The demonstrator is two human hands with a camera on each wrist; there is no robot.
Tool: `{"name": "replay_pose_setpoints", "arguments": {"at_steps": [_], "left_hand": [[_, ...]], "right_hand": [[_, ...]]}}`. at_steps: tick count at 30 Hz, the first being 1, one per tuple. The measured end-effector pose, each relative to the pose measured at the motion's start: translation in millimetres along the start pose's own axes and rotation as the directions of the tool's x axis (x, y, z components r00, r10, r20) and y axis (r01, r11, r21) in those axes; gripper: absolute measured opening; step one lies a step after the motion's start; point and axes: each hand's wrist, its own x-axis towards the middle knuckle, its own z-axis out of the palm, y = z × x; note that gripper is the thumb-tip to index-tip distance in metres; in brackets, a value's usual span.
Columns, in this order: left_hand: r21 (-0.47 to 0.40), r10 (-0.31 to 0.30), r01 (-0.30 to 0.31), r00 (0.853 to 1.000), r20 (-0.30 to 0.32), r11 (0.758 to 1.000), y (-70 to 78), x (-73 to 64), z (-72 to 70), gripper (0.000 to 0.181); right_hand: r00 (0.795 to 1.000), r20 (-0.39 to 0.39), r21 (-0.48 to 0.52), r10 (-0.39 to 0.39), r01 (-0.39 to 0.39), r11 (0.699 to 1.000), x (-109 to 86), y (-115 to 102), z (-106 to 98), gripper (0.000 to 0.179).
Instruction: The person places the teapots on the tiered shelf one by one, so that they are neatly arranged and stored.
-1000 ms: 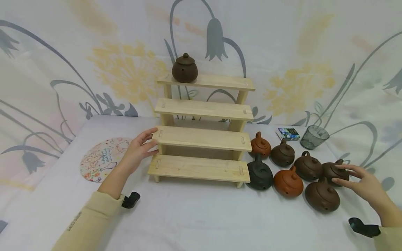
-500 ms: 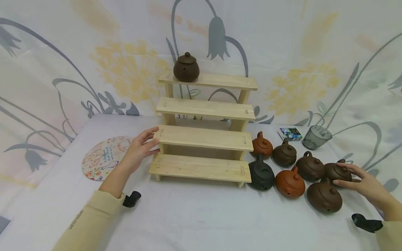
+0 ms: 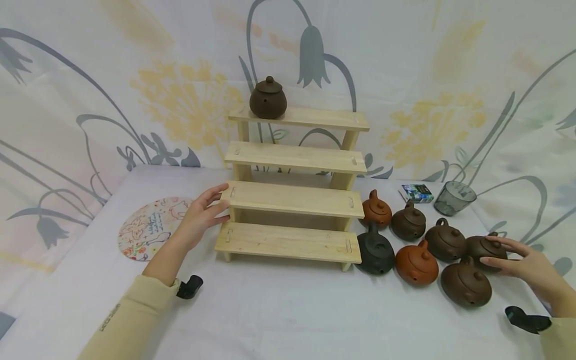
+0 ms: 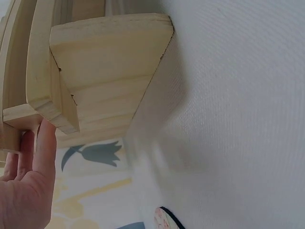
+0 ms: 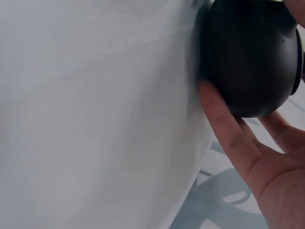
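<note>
The left hand [image 3: 198, 221] is laid spread against the left end of the second-lowest shelf [image 3: 294, 199], apparently so that the wooden stand [image 3: 349, 141] is braced. On the white cloth [image 3: 288, 310] to the right, the rightmost brown teapot [image 3: 479, 250] is gripped about its body by the right hand [image 3: 533, 267], the outer side probably being favoured because neighbouring teapots [image 3: 443, 241] are crowded along the other.

Brown teapot [image 3: 481, 251] partly behind right grip [image 3: 531, 264]
</note>
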Motion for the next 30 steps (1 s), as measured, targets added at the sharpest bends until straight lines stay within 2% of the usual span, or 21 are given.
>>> {"name": "replay_pose_setpoints", "arguments": {"at_steps": [5, 8, 13, 21, 25, 30], "left_hand": [[0.004, -0.004, 0.004, 1.0, -0.005, 1.0, 2.2, -0.1, 0.4, 0.052], [0.008, -0.003, 0.003, 1.0, -0.006, 1.0, 3.3, -0.7, 0.4, 0.052], [0.01, -0.003, 0.003, 1.0, 0.0, 1.0, 2.7, -0.5, 0.8, 0.052], [0.006, 0.003, -0.003, 1.0, 0.005, 1.0, 0.4, 1.1, 0.1, 0.052], [0.004, 0.002, -0.002, 1.0, 0.005, 1.0, -1.0, 1.9, -0.5, 0.053], [0.009, -0.002, 0.002, 1.0, 0.002, 1.0, -1.2, 1.8, -0.5, 0.053]], "right_hand": [[0.999, -0.051, -0.018, -0.012, 0.011, 1.0, -4.6, -12.9, -6.8, 0.067], [0.997, -0.075, -0.078, 0.001, -0.007, 0.997, -4.6, -22.4, -12.4, 0.073], [0.996, -0.09, -0.149, -0.021, 0.008, 0.989, -6.0, -41.3, -21.0, 0.077], [0.995, -0.056, -0.131, -0.081, 0.073, 0.989, -4.0, -77.0, -23.5, 0.084], [0.993, -0.041, -0.163, -0.112, 0.104, 0.981, -0.7, -97.0, -23.5, 0.084], [0.986, -0.035, -0.173, -0.163, 0.155, 0.973, 3.4, -124.3, -21.9, 0.074]]}}
